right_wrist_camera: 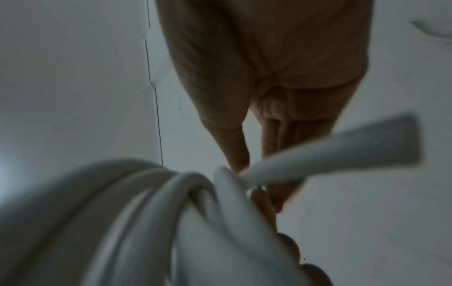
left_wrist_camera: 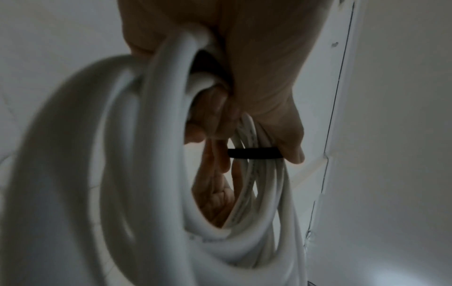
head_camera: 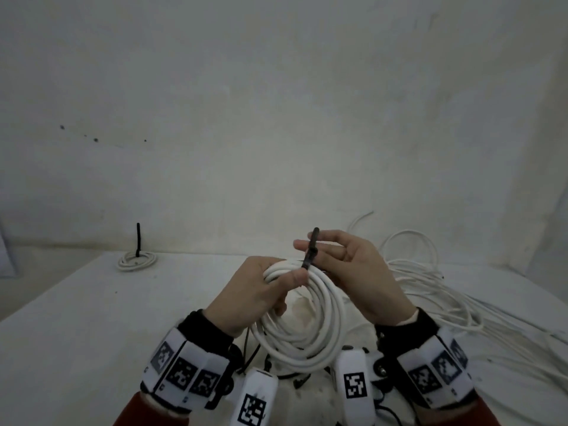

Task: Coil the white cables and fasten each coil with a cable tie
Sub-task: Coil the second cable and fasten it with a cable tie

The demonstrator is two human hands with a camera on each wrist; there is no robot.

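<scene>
White worktop (head_camera: pixel 76 318) ran up to a pale wall (head_camera: pixel 276 87) at the back. Biggest thing on it was the loose white cable pile (head_camera: pixel 430 290) sprawled on the right side, strands trailing toward the near right edge. Held up in the middle, just above the worktop, was the coil (head_camera: pixel 302 321) — several loops of white cable, approx. round, hanging down toward the wrists.

Left hand (head_camera: pixel 255 290) gripped the coil at its top, fingers curled round the bundle w/ the thumb pressed on top next to the tie. Left wrist cam confirmed it: the loops ran thru the closed fist and a black band crossed the bundle right at the thumb tip.

Right hand (head_camera: pixel 356 272) was on the far side of the coil, palm facing in, fingers loosely bent. Its fingertips were at the upright tail of the black cable tie (head_camera: pixel 310 249), but I couldn't tell if they actually pinched it — right wrist cam was too blurry.

Way off at back left sat a finished small coil (head_camera: pixel 136 260), flat on the worktop near the wall, its own black tie tail sticking straight up.
</scene>
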